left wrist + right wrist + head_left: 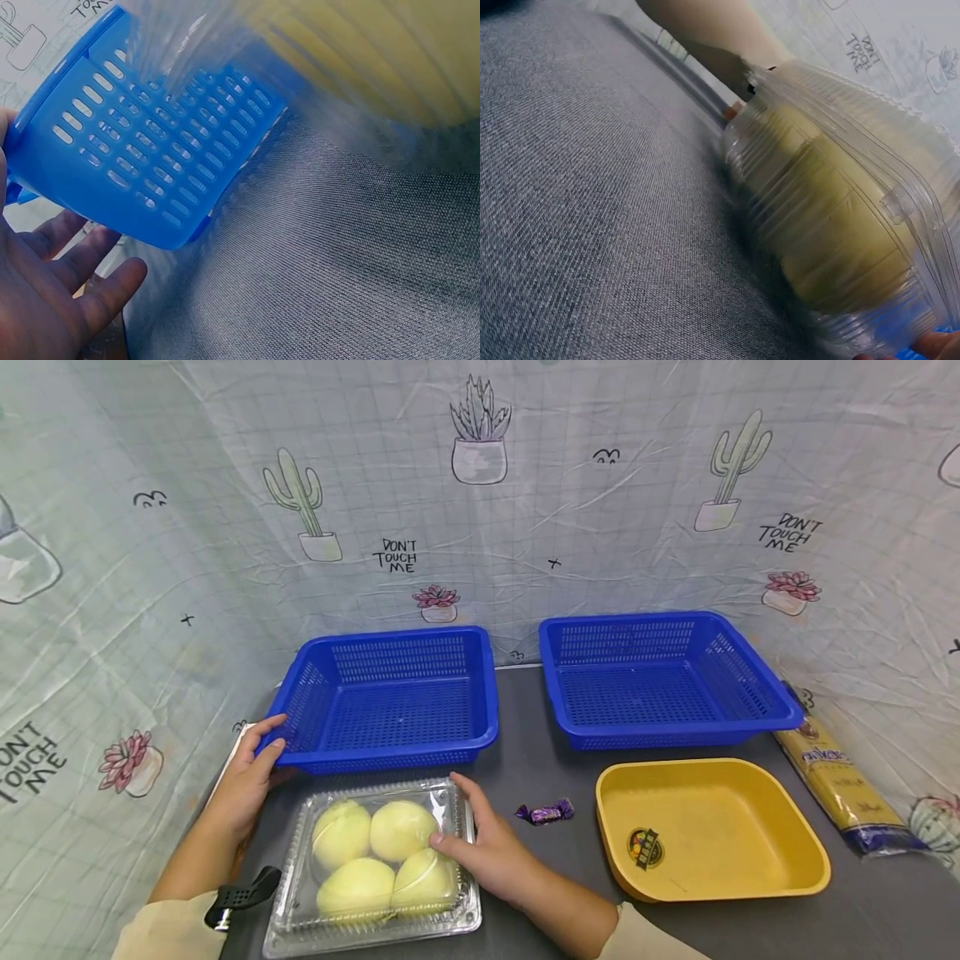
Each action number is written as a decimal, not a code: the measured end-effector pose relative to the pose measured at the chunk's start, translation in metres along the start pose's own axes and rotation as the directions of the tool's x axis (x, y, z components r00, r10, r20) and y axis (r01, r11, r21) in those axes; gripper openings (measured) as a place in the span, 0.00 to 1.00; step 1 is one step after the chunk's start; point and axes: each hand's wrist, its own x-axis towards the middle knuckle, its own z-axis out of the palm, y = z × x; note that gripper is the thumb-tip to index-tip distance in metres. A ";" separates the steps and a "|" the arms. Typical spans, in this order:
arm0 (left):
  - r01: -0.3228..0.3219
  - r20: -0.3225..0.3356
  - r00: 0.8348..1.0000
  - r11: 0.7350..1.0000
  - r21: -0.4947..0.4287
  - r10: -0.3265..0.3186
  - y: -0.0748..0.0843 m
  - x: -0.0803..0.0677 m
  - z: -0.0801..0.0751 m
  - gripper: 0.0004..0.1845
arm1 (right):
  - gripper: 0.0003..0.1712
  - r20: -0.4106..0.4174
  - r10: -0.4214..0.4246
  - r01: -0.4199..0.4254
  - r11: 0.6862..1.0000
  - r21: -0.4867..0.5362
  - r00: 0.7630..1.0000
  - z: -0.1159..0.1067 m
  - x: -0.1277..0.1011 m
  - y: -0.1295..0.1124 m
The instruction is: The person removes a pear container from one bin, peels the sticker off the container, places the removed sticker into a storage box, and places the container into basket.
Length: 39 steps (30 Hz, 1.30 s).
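Note:
My left hand [243, 777] grips the front left corner of a blue plastic basket [408, 753], fingers at its rim and below it. The left wrist view shows the slotted wall of this basket [142, 157] beside several extended fingers [112, 300]. In front of it a clear plastic clamshell box [288, 893] holds several pale yellow-green round fruits [356, 889]. My right hand [491, 852] holds the box's right side, thumb over the lid and a finger along the back corner. In the right wrist view the ribbed box [810, 247] appears close up and partly blurred.
A second blue basket [667, 727] stands at the back right. Before it is a yellow tub [720, 835] with a round sticker. A purple-wrapped candy [546, 812] lies between box and tub. A yellow packet [843, 777] lies by the right curtain [885, 610].

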 end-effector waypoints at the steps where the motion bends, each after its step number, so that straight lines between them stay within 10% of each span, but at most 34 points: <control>1: -0.001 0.000 1.000 1.000 0.004 0.001 0.000 0.000 0.000 0.26 | 0.51 0.003 -0.002 0.002 1.000 -0.004 1.000 0.000 0.000 0.000; 39: 0.004 0.005 1.000 1.000 -0.004 -0.004 0.003 -0.002 0.001 0.26 | 0.48 -0.047 0.055 -0.036 0.939 0.341 0.997 0.003 -0.006 -0.011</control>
